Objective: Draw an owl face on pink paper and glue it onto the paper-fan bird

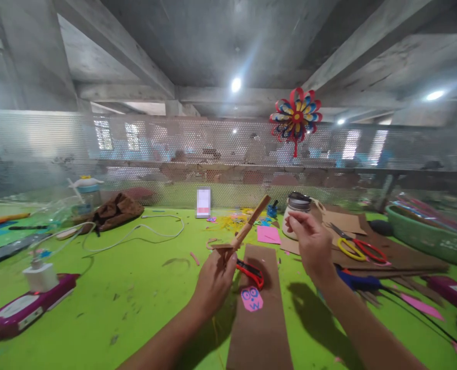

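Note:
My left hand (217, 277) is wrapped round a brown cardboard piece (247, 226), a narrow strip that slants up to the right. My right hand (309, 241) is raised in front of a white jar (298, 205) with a dark lid; its thumb and fingertips are pinched together, and anything between them is too small to make out. Below and between the hands, a long brown cardboard strip (260, 329) lies on the green table (144, 303). On it are a red and black cutter (253, 275) and a pink paper face (252, 299) with blue drawing.
Yellow and red scissors (361, 249) lie on cardboard at right, near a blue glue gun (357, 281) and a green basket (424, 234). A purple power strip (32, 306), white cable (136, 228) and brown cloth (118, 211) are at left. A pink note (268, 235) lies centrally.

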### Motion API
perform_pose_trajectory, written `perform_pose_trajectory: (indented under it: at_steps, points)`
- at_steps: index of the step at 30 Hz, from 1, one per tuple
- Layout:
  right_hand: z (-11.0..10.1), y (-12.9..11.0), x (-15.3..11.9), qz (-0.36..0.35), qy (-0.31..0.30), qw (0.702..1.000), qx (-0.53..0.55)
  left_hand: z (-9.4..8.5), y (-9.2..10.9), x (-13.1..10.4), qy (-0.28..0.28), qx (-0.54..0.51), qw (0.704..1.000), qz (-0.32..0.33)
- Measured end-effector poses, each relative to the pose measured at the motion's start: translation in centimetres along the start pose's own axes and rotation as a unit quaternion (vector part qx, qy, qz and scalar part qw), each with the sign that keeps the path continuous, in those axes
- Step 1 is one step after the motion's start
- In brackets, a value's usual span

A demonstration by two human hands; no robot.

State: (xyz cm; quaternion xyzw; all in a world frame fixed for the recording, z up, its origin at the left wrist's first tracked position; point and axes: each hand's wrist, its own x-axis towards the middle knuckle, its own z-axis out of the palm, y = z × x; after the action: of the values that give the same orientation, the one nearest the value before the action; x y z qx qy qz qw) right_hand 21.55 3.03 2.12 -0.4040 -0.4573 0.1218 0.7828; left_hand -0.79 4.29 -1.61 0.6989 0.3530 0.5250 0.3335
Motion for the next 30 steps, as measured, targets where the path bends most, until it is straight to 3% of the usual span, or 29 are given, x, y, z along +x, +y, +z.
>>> perform_pose_trajectory:
  at_steps: [7, 15, 24, 30]
  points:
    - [-0.2, -1.3, 0.2, -0.011, -0.001, 1.000, -0.024, 0.5, 0.1, -0.4, -0.044, 0.091, 0.993, 0.058]
    - [-0.3, -2.8, 0.0, -0.008, 0.011, 1.000, 0.008, 0.3, 0.5, -0.8, -0.031, 0.094, 0.991, 0.092]
    - [0.4, -2.8, -1.4, 0.000, -0.052, 0.999, 0.015, 0.2, 0.3, -0.5, 0.027, 0.068, 0.997, 0.032]
    - [2.1, -1.5, -4.0, 0.115, -0.131, 0.982, 0.069, 0.1, 0.1, 0.2, 0.056, 0.022, 0.998, -0.024]
